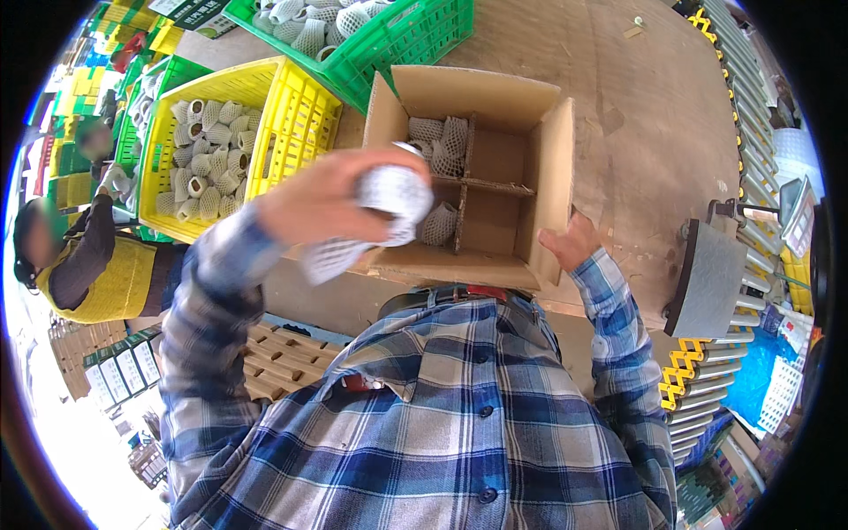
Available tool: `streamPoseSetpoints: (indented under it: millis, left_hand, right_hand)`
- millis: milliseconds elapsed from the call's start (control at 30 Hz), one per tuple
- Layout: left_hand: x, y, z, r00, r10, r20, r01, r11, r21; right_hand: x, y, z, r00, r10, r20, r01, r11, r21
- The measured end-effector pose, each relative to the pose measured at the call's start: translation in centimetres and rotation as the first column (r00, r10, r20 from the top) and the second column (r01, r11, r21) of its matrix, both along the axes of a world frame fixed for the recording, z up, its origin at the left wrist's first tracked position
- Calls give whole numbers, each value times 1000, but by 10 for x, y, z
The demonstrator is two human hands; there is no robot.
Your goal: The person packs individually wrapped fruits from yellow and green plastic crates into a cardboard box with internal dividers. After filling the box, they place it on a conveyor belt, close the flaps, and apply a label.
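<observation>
My left hand point(331, 199), blurred, grips fruit in white foam net sleeves point(395, 196) over the left side of an open cardboard box point(477, 89). A second net sleeve point(334, 258) hangs below the fingers; whether it holds a fruit, I cannot tell. My right hand point(574, 242) clasps the box's right flap near its front corner. Crossed cardboard dividers point(462, 215) split the inside into several compartments. Netted fruits point(449, 142) sit in the far left one, and a netted fruit point(440, 224) shows in the near left one, partly hidden by my left hand. Bare cardboard bottom shows in both right compartments.
A yellow plastic crate point(301, 126) of netted fruits stands left, a green crate point(411, 53) behind. The wooden tabletop point(642, 132) extends right to a roller conveyor point(748, 132) and a scale with a metal platform point(709, 278). A co-worker point(112, 271) is at far left.
</observation>
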State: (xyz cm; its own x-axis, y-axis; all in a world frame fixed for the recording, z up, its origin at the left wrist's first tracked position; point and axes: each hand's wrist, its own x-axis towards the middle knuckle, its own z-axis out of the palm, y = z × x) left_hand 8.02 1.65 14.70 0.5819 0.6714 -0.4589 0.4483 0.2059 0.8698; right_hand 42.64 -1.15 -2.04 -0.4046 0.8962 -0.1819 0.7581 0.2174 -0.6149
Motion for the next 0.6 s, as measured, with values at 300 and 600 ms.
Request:
streamPoseSetpoints:
  millis: [300, 600]
  left_hand:
    - [63, 9, -178, 546, -35, -837, 69, 998, 3]
    - [45, 1, -212, 586, -122, -801, 8, 989, -145]
  right_hand:
    - [-10, 6, 1, 998, -26, 50, 37, 974, -223]
    - [-10, 9, 39, 991, -127, 36, 132, 931, -341]
